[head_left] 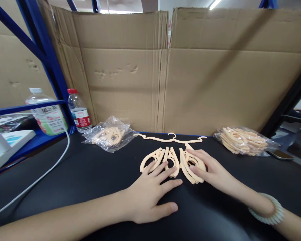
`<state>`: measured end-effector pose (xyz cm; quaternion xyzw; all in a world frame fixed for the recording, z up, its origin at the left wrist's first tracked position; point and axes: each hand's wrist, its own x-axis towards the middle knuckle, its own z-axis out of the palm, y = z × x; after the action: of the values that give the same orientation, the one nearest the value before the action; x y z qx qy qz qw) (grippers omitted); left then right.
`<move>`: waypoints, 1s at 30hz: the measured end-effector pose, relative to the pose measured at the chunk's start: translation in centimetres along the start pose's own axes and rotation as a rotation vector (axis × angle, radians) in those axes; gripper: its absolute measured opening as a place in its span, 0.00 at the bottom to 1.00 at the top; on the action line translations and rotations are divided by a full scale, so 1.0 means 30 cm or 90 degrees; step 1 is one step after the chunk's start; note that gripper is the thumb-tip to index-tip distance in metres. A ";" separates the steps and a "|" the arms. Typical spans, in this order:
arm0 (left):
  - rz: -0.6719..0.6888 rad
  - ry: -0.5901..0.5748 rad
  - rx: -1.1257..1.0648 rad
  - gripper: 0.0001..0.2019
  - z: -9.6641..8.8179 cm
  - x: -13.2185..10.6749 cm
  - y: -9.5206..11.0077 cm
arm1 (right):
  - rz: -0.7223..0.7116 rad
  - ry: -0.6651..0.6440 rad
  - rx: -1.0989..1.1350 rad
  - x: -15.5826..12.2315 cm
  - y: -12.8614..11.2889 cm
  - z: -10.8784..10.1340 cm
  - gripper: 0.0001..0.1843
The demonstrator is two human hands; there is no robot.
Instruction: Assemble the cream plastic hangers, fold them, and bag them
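Note:
My left hand (153, 190) lies palm down on the black tabletop with its fingers spread. Its fingertips touch a cream folded clothes hanger (145, 161) on the left and another folded hanger (176, 159) in the middle. To the right, my right hand (212, 167) has its thumb and fingers closed around some folded hangers (185, 166), which look stacked together; the fingers partly cover them. Behind these, an unfolded cream hanger (159, 138) lies stretched out sideways, its hook toward the cardboard.
Clear bags of folded hangers lie at left (110, 135) and right (240, 140), with a phone (279, 154) beside the right one. A red-capped bottle (79, 113), a larger bottle (50, 117) and a white cable (56, 164) are at left. A cardboard wall (120, 80) stands behind.

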<state>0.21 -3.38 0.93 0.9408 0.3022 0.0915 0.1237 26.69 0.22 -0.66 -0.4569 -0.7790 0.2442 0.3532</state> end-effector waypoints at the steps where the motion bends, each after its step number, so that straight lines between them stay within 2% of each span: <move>1: -0.001 0.001 -0.004 0.28 0.001 0.000 0.000 | 0.025 0.001 0.074 0.006 -0.003 -0.006 0.31; 6: -0.005 0.004 -0.014 0.29 0.000 0.000 0.005 | 0.207 0.001 0.402 0.023 -0.021 -0.041 0.32; 11: -0.005 0.000 -0.021 0.29 0.001 0.001 0.002 | 0.280 0.015 0.531 0.034 -0.013 -0.051 0.30; 13: -0.012 0.024 -0.033 0.30 0.004 0.004 0.000 | 0.285 0.032 0.552 0.034 -0.015 -0.045 0.30; 17: -0.061 0.130 -0.115 0.37 0.015 0.009 0.016 | 0.237 0.047 0.544 0.017 -0.043 -0.022 0.32; 19: -0.092 0.158 -0.196 0.39 0.024 0.007 0.034 | 0.191 0.043 0.514 0.003 -0.061 -0.004 0.32; 24: -0.086 0.188 -0.359 0.41 0.044 -0.001 0.057 | 0.112 -0.012 0.471 -0.023 -0.086 0.043 0.32; 30: -0.061 0.208 -0.406 0.42 0.049 0.009 0.040 | 0.021 -0.105 0.447 -0.034 -0.118 0.054 0.28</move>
<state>1.45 -4.41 -0.09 0.8123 0.3182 0.3246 0.3654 23.87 -2.41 0.47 -0.2991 -0.6657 0.5389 0.4207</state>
